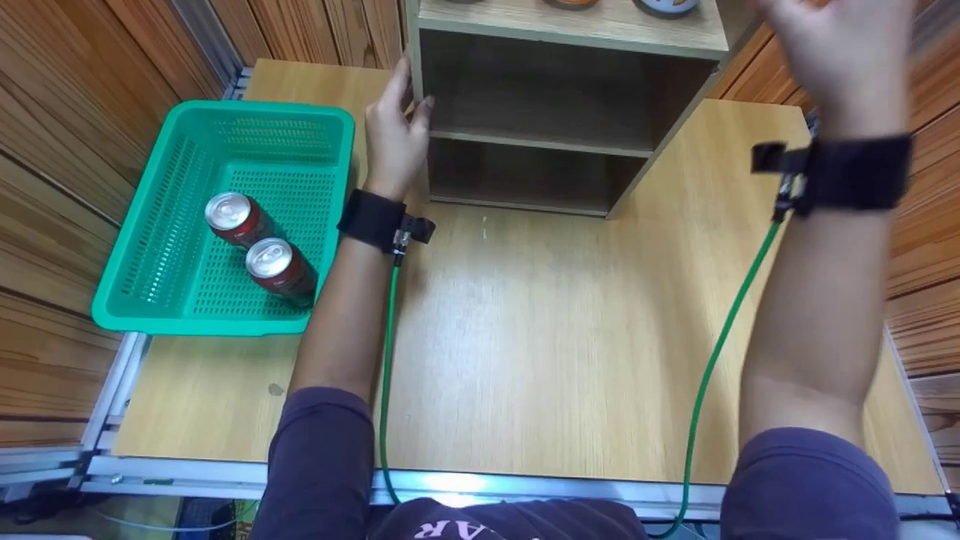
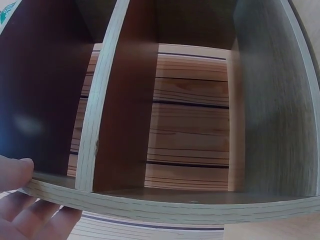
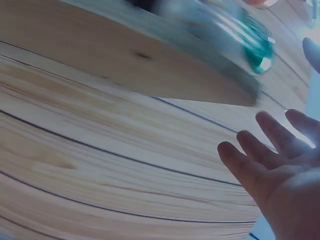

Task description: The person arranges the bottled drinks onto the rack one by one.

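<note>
A wooden shelf unit [image 1: 562,97] with open compartments stands at the back of the table. My left hand [image 1: 397,127] grips its left side panel, fingers on the outside and thumb on the front edge. The left wrist view shows the thumb [image 2: 15,172] and fingers [image 2: 35,217] pinching the panel's edge [image 2: 175,207]. My right hand [image 1: 840,52] is raised by the unit's top right corner, holding nothing. In the right wrist view that hand [image 3: 280,170] has its fingers spread, apart from the top board [image 3: 125,55].
A green plastic basket [image 1: 150,225] sits at the table's left, with two red cans [image 1: 236,219] [image 1: 279,266] lying in it. Cans or jars stand on the unit's top [image 1: 667,6]. Bare light-wood tabletop [image 1: 540,337] lies in front. Wooden wall panels surround it.
</note>
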The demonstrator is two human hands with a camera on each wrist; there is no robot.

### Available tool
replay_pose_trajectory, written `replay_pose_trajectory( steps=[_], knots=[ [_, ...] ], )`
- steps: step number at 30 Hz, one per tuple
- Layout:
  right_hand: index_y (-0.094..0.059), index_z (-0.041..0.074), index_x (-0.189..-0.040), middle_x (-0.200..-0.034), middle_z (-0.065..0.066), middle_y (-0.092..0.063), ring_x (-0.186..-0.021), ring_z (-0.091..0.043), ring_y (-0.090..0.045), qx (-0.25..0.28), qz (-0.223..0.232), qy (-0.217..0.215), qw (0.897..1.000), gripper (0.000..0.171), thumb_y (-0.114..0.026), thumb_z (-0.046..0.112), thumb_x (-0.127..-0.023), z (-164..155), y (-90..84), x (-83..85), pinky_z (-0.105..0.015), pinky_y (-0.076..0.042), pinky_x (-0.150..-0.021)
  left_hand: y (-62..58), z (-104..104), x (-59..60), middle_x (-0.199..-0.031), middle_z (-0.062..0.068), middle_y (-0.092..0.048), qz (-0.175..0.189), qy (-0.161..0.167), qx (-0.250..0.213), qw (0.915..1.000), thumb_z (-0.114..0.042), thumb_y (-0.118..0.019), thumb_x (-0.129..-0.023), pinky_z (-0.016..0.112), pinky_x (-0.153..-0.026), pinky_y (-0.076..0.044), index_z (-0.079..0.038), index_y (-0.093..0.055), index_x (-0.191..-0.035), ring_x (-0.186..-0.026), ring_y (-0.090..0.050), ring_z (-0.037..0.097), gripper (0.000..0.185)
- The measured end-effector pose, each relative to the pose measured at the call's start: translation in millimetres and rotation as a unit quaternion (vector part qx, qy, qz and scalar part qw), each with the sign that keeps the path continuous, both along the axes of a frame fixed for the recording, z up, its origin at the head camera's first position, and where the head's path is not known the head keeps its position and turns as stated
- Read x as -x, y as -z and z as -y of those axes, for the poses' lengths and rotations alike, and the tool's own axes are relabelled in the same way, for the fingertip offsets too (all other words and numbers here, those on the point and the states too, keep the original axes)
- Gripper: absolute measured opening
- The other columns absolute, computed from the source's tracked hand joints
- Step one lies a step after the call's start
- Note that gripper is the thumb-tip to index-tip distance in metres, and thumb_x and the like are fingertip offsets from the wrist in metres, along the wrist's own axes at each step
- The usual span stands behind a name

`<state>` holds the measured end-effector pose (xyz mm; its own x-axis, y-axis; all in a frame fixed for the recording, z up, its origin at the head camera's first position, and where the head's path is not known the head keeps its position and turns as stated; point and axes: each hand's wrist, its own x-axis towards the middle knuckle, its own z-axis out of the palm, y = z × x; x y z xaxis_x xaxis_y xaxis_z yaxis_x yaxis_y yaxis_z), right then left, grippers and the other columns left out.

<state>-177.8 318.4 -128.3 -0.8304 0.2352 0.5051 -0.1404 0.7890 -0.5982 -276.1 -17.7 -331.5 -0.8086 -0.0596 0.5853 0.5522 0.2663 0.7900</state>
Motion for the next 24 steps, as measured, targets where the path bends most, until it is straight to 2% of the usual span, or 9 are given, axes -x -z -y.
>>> replay_pose_trajectory(
  steps=[2,3,6,12,18,21,24],
  knots=[
    [-0.045,0.025,-0.128,-0.128,0.010,-0.042,-0.119,-0.003,-0.031,0.040,-0.026,-0.033,0.998,0.058,-0.071,0.025,-0.076,1.5,13.5,-1.0,-0.013,-0.014,-0.099,-1.5,2.2,-0.9,-0.134,0.006,-0.039,0.005,-0.003,0.000,1.0000,-0.001,-0.054,-0.086,0.018,-0.090,-0.036,-0.004,-0.035,-0.134,-0.116,-0.041,0.006,0.052],
    [-0.042,0.025,-0.130,-0.130,0.009,-0.039,-0.122,-0.003,-0.028,0.066,-0.014,-0.037,0.997,0.063,-0.072,0.022,-0.074,1.9,18.2,-3.8,-0.013,-0.013,-0.100,-2.2,3.1,-1.2,-0.134,0.007,-0.039,0.005,-0.004,0.002,1.0000,-0.001,-0.054,-0.086,0.018,-0.090,-0.035,-0.004,-0.035,-0.135,-0.116,-0.041,0.006,0.052],
    [-0.038,0.020,-0.133,-0.133,0.006,-0.036,-0.124,-0.006,-0.028,0.111,-0.037,-0.073,0.990,0.070,-0.073,0.012,-0.073,3.5,34.1,-10.7,-0.017,-0.018,-0.101,-3.6,4.8,-2.3,-0.135,0.006,-0.039,0.006,-0.002,0.000,1.0000,-0.002,-0.054,-0.086,0.018,-0.091,-0.035,-0.005,-0.034,-0.135,-0.116,-0.041,0.006,0.053],
    [-0.032,0.013,-0.136,-0.134,0.003,-0.036,-0.123,-0.009,-0.028,0.089,-0.076,-0.087,0.989,0.076,-0.072,0.018,-0.072,8.0,63.3,-21.5,-0.025,-0.022,-0.102,-3.6,7.1,-4.2,-0.134,0.004,-0.040,0.013,-0.003,-0.006,0.9999,-0.003,-0.055,-0.086,0.018,-0.090,-0.036,-0.008,-0.035,-0.135,-0.116,-0.041,0.005,0.053],
    [-0.024,0.011,-0.139,-0.139,0.001,-0.031,-0.125,-0.007,-0.026,0.127,-0.029,-0.083,0.988,0.080,-0.071,0.020,-0.075,3.8,95.3,-14.8,-0.019,-0.023,-0.100,-2.7,12.8,-5.3,-0.135,0.004,-0.038,0.023,-0.012,-0.004,0.9996,-0.003,-0.055,-0.086,0.017,-0.090,-0.036,-0.008,-0.034,-0.135,-0.116,-0.041,0.006,0.054],
    [-0.023,0.014,-0.140,-0.140,0.002,-0.029,-0.126,-0.006,-0.024,0.159,0.000,-0.080,0.984,0.079,-0.070,0.020,-0.076,2.7,114.4,-6.3,-0.016,-0.023,-0.099,-1.7,15.8,-5.6,-0.135,0.005,-0.038,0.022,-0.018,-0.002,0.9996,-0.002,-0.055,-0.086,0.017,-0.089,-0.036,-0.006,-0.034,-0.135,-0.116,-0.041,0.006,0.053],
    [-0.023,0.012,-0.140,-0.141,0.001,-0.028,-0.126,-0.006,-0.024,0.189,0.008,-0.089,0.978,0.077,-0.069,0.017,-0.078,5.6,134.0,4.1,-0.017,-0.024,-0.099,-0.6,18.6,-5.6,-0.134,0.006,-0.039,0.017,-0.021,0.001,0.9996,-0.002,-0.054,-0.086,0.018,-0.089,-0.036,-0.005,-0.035,-0.135,-0.116,-0.041,0.006,0.053]
  ],
)
